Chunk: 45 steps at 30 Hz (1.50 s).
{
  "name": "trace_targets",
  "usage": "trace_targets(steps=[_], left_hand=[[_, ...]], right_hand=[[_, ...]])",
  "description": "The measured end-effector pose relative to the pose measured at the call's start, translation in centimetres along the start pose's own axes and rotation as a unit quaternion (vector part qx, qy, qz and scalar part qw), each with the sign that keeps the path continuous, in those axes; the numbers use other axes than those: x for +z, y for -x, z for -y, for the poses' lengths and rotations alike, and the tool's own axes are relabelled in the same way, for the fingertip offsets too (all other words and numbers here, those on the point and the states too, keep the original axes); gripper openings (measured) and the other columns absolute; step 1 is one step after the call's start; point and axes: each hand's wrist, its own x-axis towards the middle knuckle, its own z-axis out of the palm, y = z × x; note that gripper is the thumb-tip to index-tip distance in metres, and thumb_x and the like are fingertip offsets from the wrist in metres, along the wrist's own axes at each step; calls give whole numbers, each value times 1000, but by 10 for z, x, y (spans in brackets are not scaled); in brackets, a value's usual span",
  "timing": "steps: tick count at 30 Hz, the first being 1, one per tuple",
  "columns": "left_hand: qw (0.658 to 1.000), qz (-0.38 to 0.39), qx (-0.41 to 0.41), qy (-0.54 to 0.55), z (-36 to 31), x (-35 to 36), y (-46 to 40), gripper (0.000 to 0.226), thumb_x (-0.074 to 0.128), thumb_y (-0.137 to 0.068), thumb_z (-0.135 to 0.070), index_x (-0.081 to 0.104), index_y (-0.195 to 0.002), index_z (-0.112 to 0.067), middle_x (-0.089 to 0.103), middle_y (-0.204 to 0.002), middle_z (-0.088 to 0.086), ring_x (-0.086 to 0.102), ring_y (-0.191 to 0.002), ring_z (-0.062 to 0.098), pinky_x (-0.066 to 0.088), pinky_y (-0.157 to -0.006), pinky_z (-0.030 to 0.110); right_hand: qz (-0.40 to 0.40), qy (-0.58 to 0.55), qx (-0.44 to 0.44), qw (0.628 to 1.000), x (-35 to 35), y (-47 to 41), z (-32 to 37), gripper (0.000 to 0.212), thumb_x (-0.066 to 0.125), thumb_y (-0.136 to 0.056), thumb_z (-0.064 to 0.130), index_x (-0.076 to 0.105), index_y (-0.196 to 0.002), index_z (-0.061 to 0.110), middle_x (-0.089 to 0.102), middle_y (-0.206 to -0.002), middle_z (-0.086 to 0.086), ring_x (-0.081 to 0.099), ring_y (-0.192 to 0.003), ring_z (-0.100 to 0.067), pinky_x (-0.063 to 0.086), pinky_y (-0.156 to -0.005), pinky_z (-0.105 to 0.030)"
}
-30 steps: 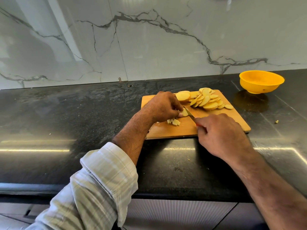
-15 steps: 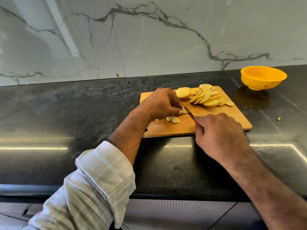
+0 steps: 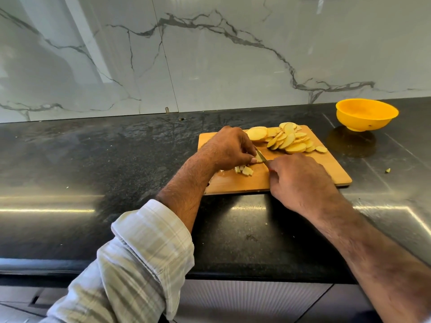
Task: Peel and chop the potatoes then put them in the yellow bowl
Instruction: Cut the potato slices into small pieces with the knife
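Left hand (image 3: 229, 145) pinched a potato piece (image 3: 258, 158) on the board (image 3: 326, 164), fingers curled over it. Right hand (image 3: 300, 180) gripped the knife (image 3: 261, 156), blade against the piece; handle hidden in the fist. Small chunks (image 3: 243, 170) lay just below the left hand. Slices (image 3: 286, 139) were heaped at the board's far side. Bowl (image 3: 366, 115) stood on the counter (image 3: 93, 159), right of the board and apart from it.

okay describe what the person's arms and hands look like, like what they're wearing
The left hand is bare; its arm wears a pale plaid shirt sleeve in whitish and beige-grey checks, rolled back below the elbow. The right hand and forearm are bare, with no sleeve, glove, ring or watch showing.
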Motion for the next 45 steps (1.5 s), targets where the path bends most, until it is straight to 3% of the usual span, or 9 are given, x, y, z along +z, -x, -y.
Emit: trace_targets(steps=[3,6,12,16,20,24,28,38,45], left_hand=[[1000,0,-2,1,1,-1,-1,16,84,-90,-26,84,-104,-19,74,-111,-9,65,-107,9,56,-91,29],[1000,0,-2,-6,3,0,-2,15,84,-90,-23,84,-105,-20,73,-109,-10,64,-105,9,53,-86,25],[1000,-10,-8,-12,4,2,-4,14,84,-89,-23,84,-103,-22,76,-106,-10,65,-103,7,50,-83,22],[1000,-8,-10,-14,3,2,-4,12,85,-88,-21,84,-99,-22,77,-103,-10,65,-102,6,49,-84,21],[1000,-4,-12,-13,3,-1,-3,11,85,-88,-20,85,-99,-22,77,-102,-11,66,-101,6,48,-88,23],[1000,-10,-1,-14,5,-2,0,9,85,-88,-21,85,-97,-23,78,-98,-12,68,-98,4,57,-93,28],[1000,-14,-1,-17,8,-3,1,11,86,-87,-24,84,-98,-22,75,-107,-12,67,-105,6,58,-97,35],[1000,-11,-15,-11,7,-5,1,7,85,-88,-27,85,-96,-25,71,-102,-14,63,-101,7,56,-89,30],[1000,-3,-25,8,7,-4,1,4,85,-89,-25,85,-93,-25,73,-101,-13,65,-100,6,55,-86,27]], right_hand=[[-47,-35,12,998,1,10,-3,18,56,-101,40,70,-108,31,60,-80,11,57,-73,-8,55,-65,-30],[-46,-33,-4,998,3,19,0,30,54,-103,43,67,-127,32,65,-89,10,59,-77,-8,56,-67,-30],[5,24,-2,1000,-2,20,7,30,52,-103,42,65,-128,31,59,-89,8,51,-76,-9,42,-60,-27],[59,73,-32,995,-15,8,14,22,64,-98,37,64,-118,27,52,-85,8,56,-85,-13,52,-74,-33],[103,90,-37,990,-18,-11,21,38,69,-96,37,60,-130,24,65,-112,0,61,-101,-19,56,-89,-36],[36,62,-25,997,-5,-10,14,23,64,-97,37,66,-117,25,58,-86,7,58,-82,-14,55,-72,-31],[-59,8,-17,998,1,4,5,22,56,-102,40,70,-114,29,63,-83,9,58,-73,-8,52,-62,-27],[28,50,-18,998,3,7,12,28,56,-101,42,65,-126,31,52,-82,9,52,-76,-9,46,-64,-27],[33,56,-47,997,0,-16,12,21,66,-96,37,66,-114,26,51,-80,10,55,-79,-12,50,-69,-28]])
